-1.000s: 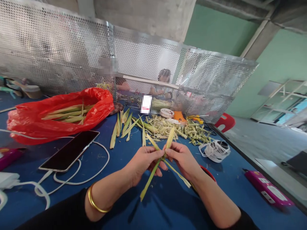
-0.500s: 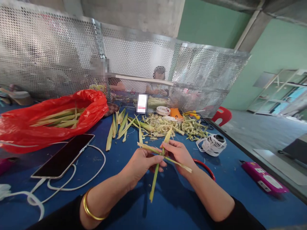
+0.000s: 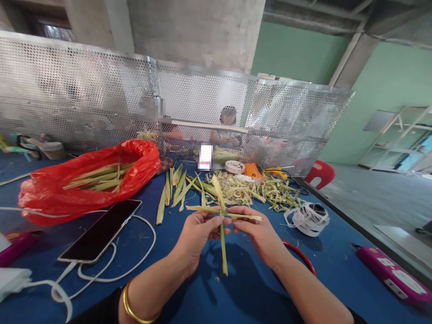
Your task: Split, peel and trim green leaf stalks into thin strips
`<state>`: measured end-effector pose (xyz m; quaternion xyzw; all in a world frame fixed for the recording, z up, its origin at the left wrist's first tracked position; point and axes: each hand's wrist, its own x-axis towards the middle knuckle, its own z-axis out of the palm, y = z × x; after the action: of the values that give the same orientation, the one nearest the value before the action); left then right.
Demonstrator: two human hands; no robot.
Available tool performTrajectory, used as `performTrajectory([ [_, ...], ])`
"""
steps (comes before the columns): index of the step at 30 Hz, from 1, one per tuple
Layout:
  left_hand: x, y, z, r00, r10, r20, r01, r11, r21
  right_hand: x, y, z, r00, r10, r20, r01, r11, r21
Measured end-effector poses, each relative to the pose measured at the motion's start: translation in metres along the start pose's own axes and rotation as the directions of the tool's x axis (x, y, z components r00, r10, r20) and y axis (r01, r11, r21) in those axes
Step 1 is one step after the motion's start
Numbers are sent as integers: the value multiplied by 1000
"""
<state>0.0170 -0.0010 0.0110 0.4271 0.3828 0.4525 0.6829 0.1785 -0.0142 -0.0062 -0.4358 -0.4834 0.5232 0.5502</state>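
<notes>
Pale green-yellow leaf strips meet in a cross, folded over one another at the centre, with four ends sticking out. My left hand is closed on the cross, its thumb pressed beside the middle. From the other side, my right hand pinches the cross by its right arm, close to the centre. Both hands are above the blue table. Some fingertips are hidden behind the strips. Just beyond the hands lie loose long leaves and a heap of shredded leaf scraps.
On the left are a red plastic bag of leaves and a phone with a white cable. A white ribbon roll and a purple box lie right. Behind a perforated metal screen sit people.
The cross has turned: its side arms are more level and its lower end points nearly straight down. My right fingers have shifted from the upper arm to the right one. The view has tilted up.
</notes>
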Motion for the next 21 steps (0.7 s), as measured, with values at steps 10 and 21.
performTrajectory([
  [10,4,-7,-2,992,-102,73,103,995,-7,1,5,4,992,-70,-102,72,997,17],
  [21,6,-14,-2,989,-126,73,115,983,142,1,17,13,991,70,-114,-52,986,158],
])
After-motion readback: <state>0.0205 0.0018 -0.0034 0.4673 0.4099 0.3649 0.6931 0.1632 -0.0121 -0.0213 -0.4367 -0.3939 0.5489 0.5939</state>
